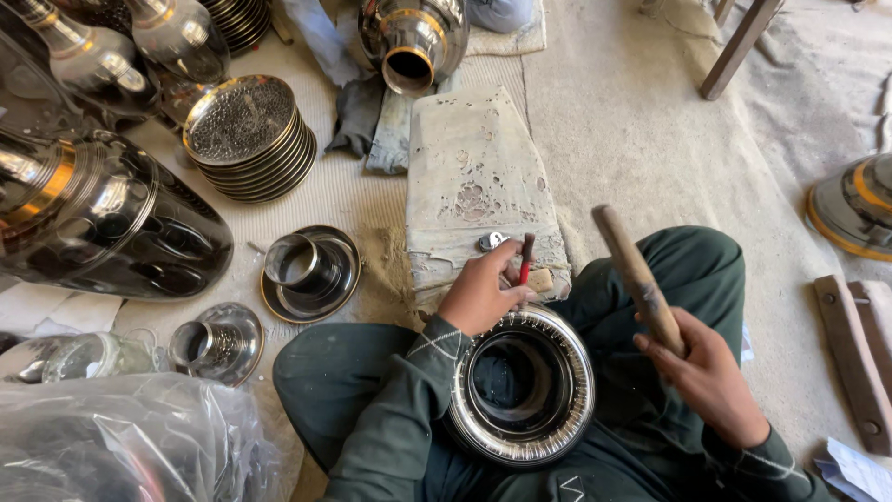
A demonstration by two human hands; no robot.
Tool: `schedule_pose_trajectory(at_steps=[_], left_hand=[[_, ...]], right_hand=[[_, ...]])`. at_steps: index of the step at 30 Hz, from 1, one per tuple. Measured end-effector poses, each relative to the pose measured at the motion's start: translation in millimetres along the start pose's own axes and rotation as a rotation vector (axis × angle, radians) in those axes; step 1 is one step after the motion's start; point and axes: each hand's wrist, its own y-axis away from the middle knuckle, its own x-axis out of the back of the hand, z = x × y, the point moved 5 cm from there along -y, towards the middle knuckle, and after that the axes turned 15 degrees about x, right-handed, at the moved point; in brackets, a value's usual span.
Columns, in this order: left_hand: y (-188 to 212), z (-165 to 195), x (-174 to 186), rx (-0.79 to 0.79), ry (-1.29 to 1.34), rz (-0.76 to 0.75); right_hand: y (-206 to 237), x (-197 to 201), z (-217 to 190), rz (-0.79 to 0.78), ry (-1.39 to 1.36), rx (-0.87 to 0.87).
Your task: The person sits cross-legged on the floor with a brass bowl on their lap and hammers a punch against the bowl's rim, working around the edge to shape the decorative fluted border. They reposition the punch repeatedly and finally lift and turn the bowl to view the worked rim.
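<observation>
Metal ring (520, 386) in lap; worn block (478, 181) ahead; stacked dishes (249, 139) left, perhaps nested.

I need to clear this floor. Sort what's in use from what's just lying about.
In use:
- left hand holding a thin red-tipped metal punch
- right hand gripping a wooden hammer handle
- shiny round ridged metal ring in the lap
- worn grey padded block

Lying about:
- stack of dimpled metal plates
- large polished metal vessel
- clear plastic bag

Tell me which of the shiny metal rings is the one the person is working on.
The large ring in the lap, under the left hand. The two smaller rings sit untouched on the floor to the left.
</observation>
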Motion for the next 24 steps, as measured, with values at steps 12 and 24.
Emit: schedule_pose_trajectory(at_steps=[12,24], left_hand=[[-8.0,3.4,-7.6,-0.095,-0.141,0.027],[-6.5,8.3,-10.3,-0.074,-0.166,0.071]], right_hand=[[-48.0,11.6,-50.9,-0.054,0.314,0.357],[-60.4,23.1,-60.3,-0.047,0.491,0.256]])
